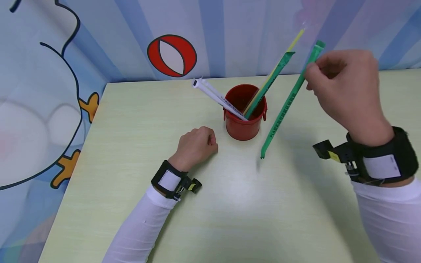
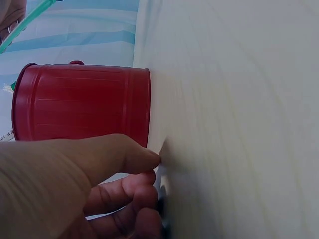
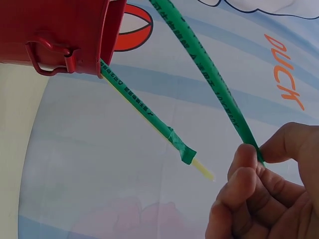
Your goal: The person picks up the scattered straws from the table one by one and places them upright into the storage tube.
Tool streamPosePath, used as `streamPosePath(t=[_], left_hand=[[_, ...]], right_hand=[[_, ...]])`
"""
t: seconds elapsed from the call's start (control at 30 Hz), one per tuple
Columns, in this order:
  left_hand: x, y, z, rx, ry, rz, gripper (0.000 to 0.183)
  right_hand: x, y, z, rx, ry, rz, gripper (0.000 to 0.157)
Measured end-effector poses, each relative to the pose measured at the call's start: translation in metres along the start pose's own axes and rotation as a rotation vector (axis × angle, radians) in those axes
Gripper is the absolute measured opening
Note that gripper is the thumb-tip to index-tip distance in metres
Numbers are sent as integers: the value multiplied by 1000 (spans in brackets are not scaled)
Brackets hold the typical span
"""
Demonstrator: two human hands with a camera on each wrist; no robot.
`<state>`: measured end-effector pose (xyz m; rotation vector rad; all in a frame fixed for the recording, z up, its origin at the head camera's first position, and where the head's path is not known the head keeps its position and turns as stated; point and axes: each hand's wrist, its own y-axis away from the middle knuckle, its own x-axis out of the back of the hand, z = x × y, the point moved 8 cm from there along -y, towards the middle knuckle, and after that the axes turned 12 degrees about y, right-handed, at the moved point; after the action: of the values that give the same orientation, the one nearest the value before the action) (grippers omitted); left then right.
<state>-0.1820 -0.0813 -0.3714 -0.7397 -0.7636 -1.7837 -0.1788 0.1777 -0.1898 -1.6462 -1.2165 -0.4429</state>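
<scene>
My right hand (image 1: 353, 84) pinches a green paper-wrapped straw (image 1: 289, 100) near its upper end, between thumb and fingers. The straw slants down to the left, its lower end over the table just right of a small red bucket (image 1: 243, 130). Inside the bucket lean another green wrapped straw (image 1: 271, 79), a thin yellow straw (image 1: 296, 39) beside it, and white wrapped straws (image 1: 215, 95) tilted left. Resting on the table in front of the bucket, my left hand (image 1: 195, 148) has loosely curled fingers and holds nothing.
The pale wooden table (image 1: 125, 153) ends at a blue striped backdrop (image 1: 243, 40) with a red and white ball print. A handle (image 3: 50, 55) hangs on the bucket's side. Both wrists wear black straps with small cameras.
</scene>
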Motion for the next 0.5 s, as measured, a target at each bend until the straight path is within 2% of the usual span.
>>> streamPosePath(t=[0.27, 0.5], left_hand=[[-1, 0, -1, 7, 2, -9, 10], [-1, 0, -1, 7, 6, -12, 10]], right_hand=[[4, -6, -3, 2, -43, 52, 34], [15, -12, -7, 46, -63, 148, 34]])
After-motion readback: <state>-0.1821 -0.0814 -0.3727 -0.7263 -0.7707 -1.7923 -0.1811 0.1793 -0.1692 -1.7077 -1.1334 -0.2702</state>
